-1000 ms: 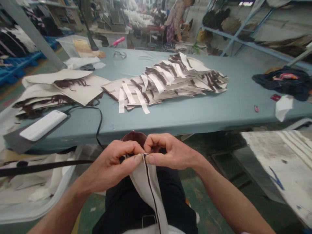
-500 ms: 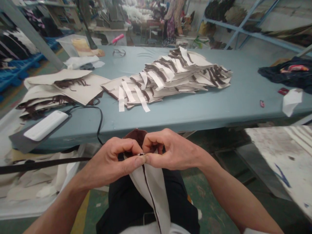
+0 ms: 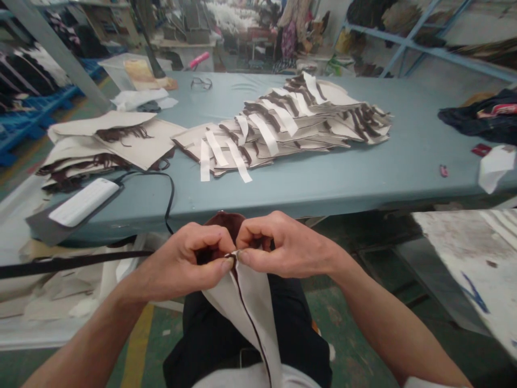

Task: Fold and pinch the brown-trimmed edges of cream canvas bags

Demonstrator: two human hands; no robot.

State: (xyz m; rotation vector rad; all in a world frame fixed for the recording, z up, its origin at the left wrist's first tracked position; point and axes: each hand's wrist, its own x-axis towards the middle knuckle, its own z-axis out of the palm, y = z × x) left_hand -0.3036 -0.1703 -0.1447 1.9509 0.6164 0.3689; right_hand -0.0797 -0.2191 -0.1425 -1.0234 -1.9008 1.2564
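Observation:
My left hand and my right hand meet above my lap, and their thumbs and forefingers pinch the top of a cream canvas piece. A dark brown seam runs down the middle of the canvas from the pinch. Dark maroon fabric shows just behind my fingers, partly hidden by them. Below the hands, the canvas hangs over my black trousers.
A blue-grey table ahead holds stacks of cream canvas pieces with brown trim and white strips. A white pad with a black cable lies at its near left. Dark cloth lies at the right. A worn white board is at my right.
My fingertips have shifted slightly left and stay pinched on the top of the canvas. The whole view has tilted, so the table items sit further right.

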